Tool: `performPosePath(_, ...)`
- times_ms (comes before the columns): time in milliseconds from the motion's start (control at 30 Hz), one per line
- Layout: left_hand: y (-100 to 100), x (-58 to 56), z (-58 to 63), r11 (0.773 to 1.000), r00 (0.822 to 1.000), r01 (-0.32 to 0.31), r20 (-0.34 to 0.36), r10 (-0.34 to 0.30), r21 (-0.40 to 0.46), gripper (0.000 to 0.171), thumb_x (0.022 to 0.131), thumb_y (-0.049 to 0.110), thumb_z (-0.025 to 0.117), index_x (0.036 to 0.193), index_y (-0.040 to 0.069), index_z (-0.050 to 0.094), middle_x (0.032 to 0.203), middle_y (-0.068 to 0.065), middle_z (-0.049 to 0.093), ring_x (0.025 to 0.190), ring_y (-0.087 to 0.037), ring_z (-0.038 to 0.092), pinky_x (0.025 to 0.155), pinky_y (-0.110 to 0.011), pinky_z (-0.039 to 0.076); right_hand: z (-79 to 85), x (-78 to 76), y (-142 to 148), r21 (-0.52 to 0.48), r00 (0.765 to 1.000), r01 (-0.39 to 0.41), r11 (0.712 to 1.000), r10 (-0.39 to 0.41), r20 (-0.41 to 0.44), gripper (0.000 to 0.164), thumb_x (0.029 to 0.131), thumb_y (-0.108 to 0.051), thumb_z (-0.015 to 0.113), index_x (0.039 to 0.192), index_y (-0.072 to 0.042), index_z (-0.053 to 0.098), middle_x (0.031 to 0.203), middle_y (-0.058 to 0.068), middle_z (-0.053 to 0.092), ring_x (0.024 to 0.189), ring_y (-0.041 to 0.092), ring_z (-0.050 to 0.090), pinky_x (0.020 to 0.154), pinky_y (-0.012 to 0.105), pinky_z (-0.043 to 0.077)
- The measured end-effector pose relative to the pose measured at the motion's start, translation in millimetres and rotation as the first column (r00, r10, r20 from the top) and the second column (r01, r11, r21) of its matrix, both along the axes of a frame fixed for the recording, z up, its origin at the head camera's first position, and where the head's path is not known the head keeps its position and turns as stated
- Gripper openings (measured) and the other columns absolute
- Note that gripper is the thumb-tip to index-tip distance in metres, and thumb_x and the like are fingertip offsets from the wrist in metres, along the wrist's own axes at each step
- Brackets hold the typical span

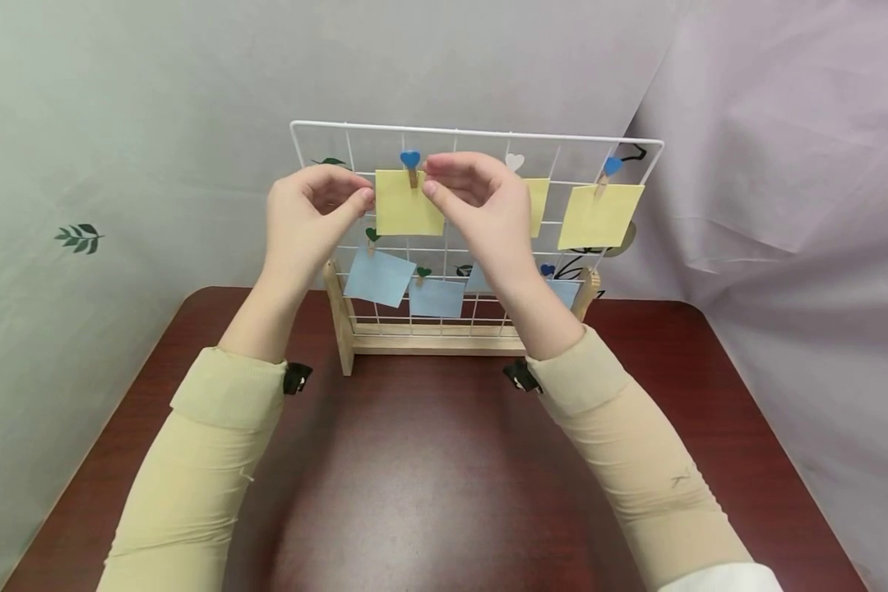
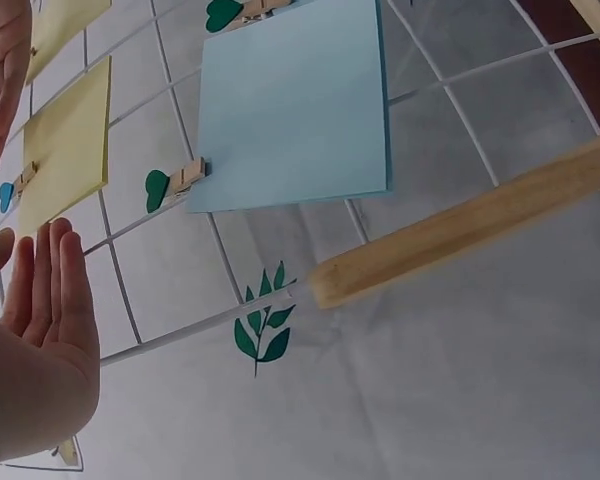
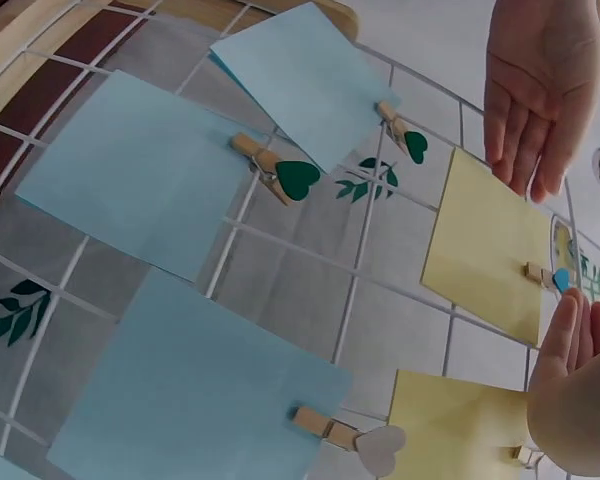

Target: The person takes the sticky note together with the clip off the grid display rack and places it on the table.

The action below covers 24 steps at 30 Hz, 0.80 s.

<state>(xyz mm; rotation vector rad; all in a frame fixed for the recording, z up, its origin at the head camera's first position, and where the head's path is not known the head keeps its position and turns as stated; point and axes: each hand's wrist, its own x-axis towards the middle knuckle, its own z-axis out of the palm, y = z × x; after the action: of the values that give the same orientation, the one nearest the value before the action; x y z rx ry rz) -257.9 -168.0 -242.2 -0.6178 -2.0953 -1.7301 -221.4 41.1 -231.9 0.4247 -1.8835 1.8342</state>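
A yellow sticky note point(image 1: 400, 215) hangs on a white wire grid point(image 1: 481, 131), held by a small wooden clothespin with a blue heart point(image 1: 410, 159). My left hand point(image 1: 303, 214) is at the note's left edge, fingertips beside it. On the other side, my right hand point(image 1: 492, 201) overlaps the note's upper right part in the head view, its thumb and fingertips near the clothespin. Both wrist views show the fingers of each hand fairly straight, with nothing gripped between them. The blue heart clothespin point(image 3: 548, 276) sits between the hands in the right wrist view.
Another yellow note point(image 1: 601, 215) hangs at the right, and one more is partly behind my right hand. Lower down, blue notes point(image 1: 380, 277) hang from heart clothespins. A wooden stand point(image 1: 429, 344) carries the grid on the dark red table point(image 1: 414, 460). Pale curtain point(image 1: 155, 123) stands behind.
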Motion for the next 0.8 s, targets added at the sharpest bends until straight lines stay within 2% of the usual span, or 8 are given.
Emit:
performPosePath(233,1.8,0.3,3.7,0.998,0.999,-0.051,-0.016,0.05,-0.042,0.016,0.096,0.011,0.079,0.107,-0.001,0.082,0.083,0.018,0.077,0.077,0.001,0.073,0.077,-0.013,0.058,5.3,-0.7,-2.0,0.018,1.0,0.02,1.0,-0.02,-0.011,0.026,0.094,0.003,0.078,0.119,0.007,0.075,0.121,0.023,0.077,0.107,0.02,0.078,0.1,0.031,0.062)
performPosePath(467,2.7,0.1,5.7,0.992,0.997,-0.081,-0.019,0.08,-0.097,0.019,0.096,0.012,0.079,0.111,0.002,0.083,0.094,0.004,0.084,0.076,0.006,0.072,0.074,-0.012,0.057,7.3,-0.1,-3.3,0.029,0.999,0.021,0.999,-0.022,0.028,0.036,0.093,0.003,0.079,0.128,0.006,0.072,0.13,0.022,0.075,0.119,0.026,0.075,0.103,0.027,0.06)
performPosePath(667,5.5,-1.3,6.1,0.99,0.997,-0.082,-0.007,0.081,-0.117,0.019,0.095,0.011,0.08,0.112,0.002,0.083,0.095,0.001,0.084,0.073,0.007,0.071,0.073,-0.011,0.057,11.8,-1.4,-6.0,0.082,0.998,0.016,0.997,-0.022,0.065,0.041,0.094,0.002,0.078,0.134,0.004,0.069,0.136,0.018,0.073,0.124,0.025,0.074,0.102,0.024,0.06)
performPosePath(800,8.1,-1.8,6.0,0.99,0.996,-0.088,-0.02,0.087,-0.113,0.018,0.095,0.01,0.08,0.11,0.001,0.083,0.098,-0.012,0.083,0.071,0.008,0.07,0.072,-0.012,0.057,17.4,-2.1,-10.0,0.109,0.996,-0.009,0.994,-0.001,0.091,0.046,0.094,0.0,0.078,0.138,0.005,0.066,0.14,0.018,0.071,0.125,0.024,0.073,0.1,0.022,0.06)
